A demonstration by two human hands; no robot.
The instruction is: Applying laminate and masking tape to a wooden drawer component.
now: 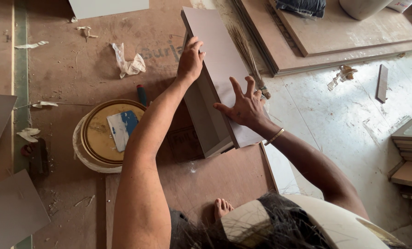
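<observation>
A long grey laminated board box point(217, 60) stands on the plywood floor, its open side facing left. My left hand point(190, 59) grips the upper edge of its top panel, fingers curled over the rim. My right hand point(244, 105) lies flat on the grey top face, fingers spread, a bangle on the wrist. A thin broom point(248, 53) lies against the panel's right side, just beyond my right fingers.
A round tin lid point(105, 133) with a blue-and-white scraper lies left of the box. Crumpled paper point(129, 64) lies farther up. Stacked plywood sheets point(335, 37) are at the top right, grey boards point(10, 207) at the left, and small stacked panels point(411, 152) at the right edge.
</observation>
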